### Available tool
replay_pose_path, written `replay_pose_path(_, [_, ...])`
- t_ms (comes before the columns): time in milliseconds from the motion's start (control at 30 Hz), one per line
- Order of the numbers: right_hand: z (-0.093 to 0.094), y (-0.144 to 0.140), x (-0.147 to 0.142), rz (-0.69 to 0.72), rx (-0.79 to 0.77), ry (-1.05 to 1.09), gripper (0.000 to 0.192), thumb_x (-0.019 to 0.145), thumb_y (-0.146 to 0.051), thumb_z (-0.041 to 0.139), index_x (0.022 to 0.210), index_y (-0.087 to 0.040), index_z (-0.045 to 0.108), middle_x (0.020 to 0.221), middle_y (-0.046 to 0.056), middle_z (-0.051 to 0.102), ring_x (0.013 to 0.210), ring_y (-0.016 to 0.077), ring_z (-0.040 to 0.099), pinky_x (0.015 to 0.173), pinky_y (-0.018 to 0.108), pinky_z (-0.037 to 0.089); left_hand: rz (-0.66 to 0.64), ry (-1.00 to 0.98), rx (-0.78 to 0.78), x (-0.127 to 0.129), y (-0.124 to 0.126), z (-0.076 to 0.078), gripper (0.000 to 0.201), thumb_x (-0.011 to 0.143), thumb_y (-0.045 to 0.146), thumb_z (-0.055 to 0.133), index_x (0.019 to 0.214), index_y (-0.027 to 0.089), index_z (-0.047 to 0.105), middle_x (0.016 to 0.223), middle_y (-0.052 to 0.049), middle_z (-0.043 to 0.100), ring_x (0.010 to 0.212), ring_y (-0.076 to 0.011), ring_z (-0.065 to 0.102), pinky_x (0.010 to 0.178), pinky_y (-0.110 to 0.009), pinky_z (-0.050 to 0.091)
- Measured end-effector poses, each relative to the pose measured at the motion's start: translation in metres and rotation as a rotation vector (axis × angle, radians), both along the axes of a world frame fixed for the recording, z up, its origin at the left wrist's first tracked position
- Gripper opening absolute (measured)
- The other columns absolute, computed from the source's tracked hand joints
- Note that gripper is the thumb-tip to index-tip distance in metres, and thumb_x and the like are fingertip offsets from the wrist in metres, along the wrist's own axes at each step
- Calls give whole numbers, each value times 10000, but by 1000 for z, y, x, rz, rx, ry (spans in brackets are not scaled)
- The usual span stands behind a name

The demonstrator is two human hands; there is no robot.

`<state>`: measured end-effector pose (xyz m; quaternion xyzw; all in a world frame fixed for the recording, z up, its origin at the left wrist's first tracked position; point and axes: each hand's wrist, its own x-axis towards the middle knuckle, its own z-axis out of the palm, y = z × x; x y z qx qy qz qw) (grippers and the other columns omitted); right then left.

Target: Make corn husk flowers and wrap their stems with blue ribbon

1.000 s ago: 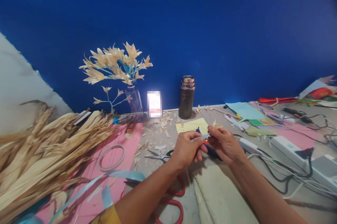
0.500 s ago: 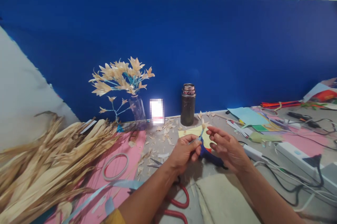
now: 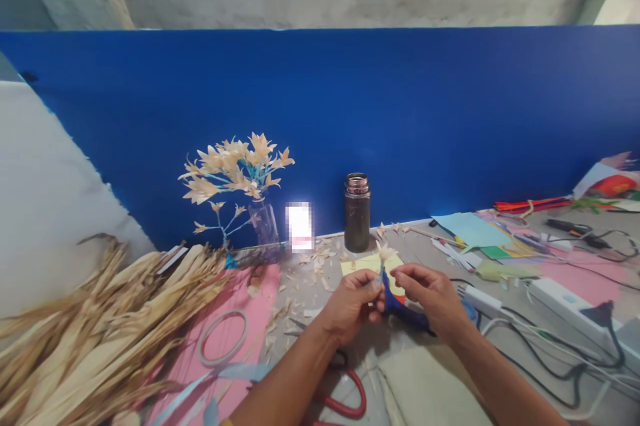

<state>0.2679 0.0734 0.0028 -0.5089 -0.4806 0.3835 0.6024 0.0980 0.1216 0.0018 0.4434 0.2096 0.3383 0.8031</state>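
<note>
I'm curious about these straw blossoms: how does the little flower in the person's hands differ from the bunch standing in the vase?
The small flower is a single blossom, pinched upright between the left hand and right hand; the bunch in the vase has many blossoms and stands by itself against the blue board. The bunch spreads wide on pale blue stems, while the small flower shows only a short blue stem. Both have pale, pointed, straw-coloured petals.

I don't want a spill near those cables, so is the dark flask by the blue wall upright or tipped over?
Upright: the dark flask stands on its base against the blue wall, its mouth on top.
</note>
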Motion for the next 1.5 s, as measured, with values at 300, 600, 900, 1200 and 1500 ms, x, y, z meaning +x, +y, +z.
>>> replay_pose_path(300, [-3,2,-1,-13,26,-24,345,712,-520,785,728,-180,732,716,6,649,683,158,537,629,265,423,231,321,219,10,-6,-4,327,697,435,769,665,154,605,502,26,531,399,-66,406,390,-196,318])
replay_pose_path(600, [-14,8,8,-97,-7,90,380,685,-531,824,687,-177,686,612,-28,543,570,117,405,541,264,326,251,262,145,11,-11,2,348,610,431,818,732,131,690,580,-9,578,517,-120,517,373,-199,388])
replay_pose_path(900, [-7,6,3,25,-42,338,339,650,-465,870,718,-177,706,643,-35,519,514,75,322,453,232,234,351,368,245,9,-5,-1,246,686,376,758,691,157,646,475,48,502,374,-62,369,367,-192,261])
replay_pose_path(1200, [-20,13,30,7,-208,-938,302,727,-373,721,957,-182,762,910,92,741,793,248,637,664,316,399,546,495,113,-24,34,-13,232,667,301,784,704,159,604,474,67,466,408,-59,378,376,-162,230])
replay_pose_path(1500, [-35,14,28,128,-288,-1173,292,693,-386,749,931,-218,731,984,86,709,884,260,638,700,298,385,430,502,-9,-27,63,-30,307,712,288,802,795,161,535,604,21,583,477,-93,596,389,-138,167])
